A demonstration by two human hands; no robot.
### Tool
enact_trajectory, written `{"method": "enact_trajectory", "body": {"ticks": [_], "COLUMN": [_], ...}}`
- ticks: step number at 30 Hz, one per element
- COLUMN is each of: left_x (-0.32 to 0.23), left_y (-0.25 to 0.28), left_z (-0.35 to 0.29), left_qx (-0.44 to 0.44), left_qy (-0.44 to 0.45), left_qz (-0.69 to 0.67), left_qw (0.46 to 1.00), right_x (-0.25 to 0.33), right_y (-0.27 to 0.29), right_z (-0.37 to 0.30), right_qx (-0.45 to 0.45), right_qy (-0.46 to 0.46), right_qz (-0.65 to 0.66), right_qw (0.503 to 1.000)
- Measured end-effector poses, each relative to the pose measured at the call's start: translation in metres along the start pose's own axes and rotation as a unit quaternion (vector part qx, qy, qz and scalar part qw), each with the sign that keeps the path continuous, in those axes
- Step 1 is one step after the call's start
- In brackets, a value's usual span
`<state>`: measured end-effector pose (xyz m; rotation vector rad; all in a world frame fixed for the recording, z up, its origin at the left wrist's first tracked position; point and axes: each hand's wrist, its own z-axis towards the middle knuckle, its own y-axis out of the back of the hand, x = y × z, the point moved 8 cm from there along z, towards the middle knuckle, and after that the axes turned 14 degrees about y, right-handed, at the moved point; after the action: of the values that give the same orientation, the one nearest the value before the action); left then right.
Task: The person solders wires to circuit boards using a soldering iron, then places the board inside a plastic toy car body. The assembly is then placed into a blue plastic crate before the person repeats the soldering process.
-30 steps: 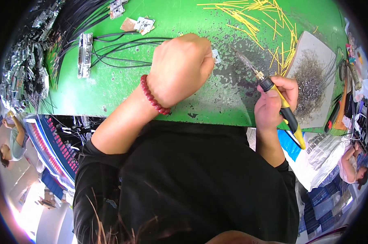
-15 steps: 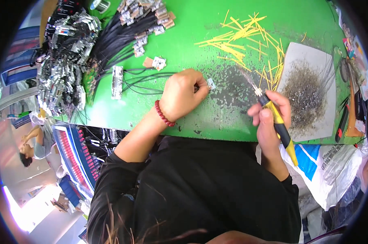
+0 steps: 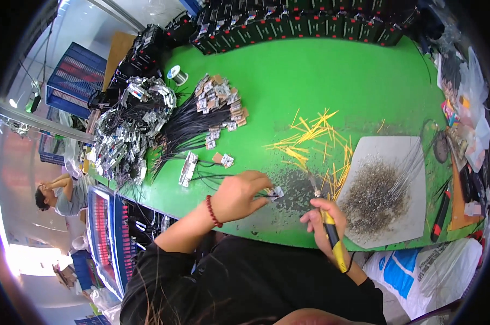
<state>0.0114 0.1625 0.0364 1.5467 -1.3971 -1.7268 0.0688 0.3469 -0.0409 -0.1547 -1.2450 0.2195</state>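
Note:
My left hand [image 3: 240, 196], a red bead bracelet at its wrist, is closed with thumb and fingers together on a small silver part [image 3: 276, 193]. Thin black cables [image 3: 209, 172] run leftward from behind that hand toward a silver metal piece [image 3: 188, 169]. In my right hand [image 3: 327, 222] is a yellow and black soldering iron [image 3: 332, 234], its tip pointing up and away over the scuffed patch of the table. The iron's tip is apart from the silver part. A small silver piece with brown backing [image 3: 227, 161] lies beyond my left hand.
Thin yellow sticks [image 3: 312, 135] lie scattered on the green table [image 3: 288, 76]. At right is a grey board [image 3: 383, 149] with dark debris. Bundled cables [image 3: 188, 122], a heap of silver parts [image 3: 120, 151] and a wire spool [image 3: 177, 75] fill the left. Black boxes [image 3: 288, 27] line the back.
The view has tilted up, so the black boxes at the back now show. My right hand with the soldering iron has moved closer to my left hand, which keeps its hold.

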Motion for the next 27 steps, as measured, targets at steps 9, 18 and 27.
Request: {"method": "enact_trajectory", "body": {"ticks": [9, 18, 27], "left_x": [0.036, 0.053, 0.043], "left_y": [0.165, 0.23, 0.252], "left_z": [0.254, 0.484, 0.225], "left_qx": [-0.189, -0.29, -0.345], "left_qy": [-0.012, 0.11, -0.047], "left_qz": [0.014, 0.155, -0.007], "left_qw": [0.982, 0.938, 0.937], "right_x": [-0.008, -0.013, -0.005], "right_y": [0.004, 0.009, 0.007], "right_z": [0.001, 0.001, 0.004], "right_qx": [-0.04, -0.015, -0.057], "right_qy": [-0.038, -0.022, 0.0], "right_qz": [0.066, 0.076, 0.085], "right_qw": [0.996, 0.997, 0.995]}}
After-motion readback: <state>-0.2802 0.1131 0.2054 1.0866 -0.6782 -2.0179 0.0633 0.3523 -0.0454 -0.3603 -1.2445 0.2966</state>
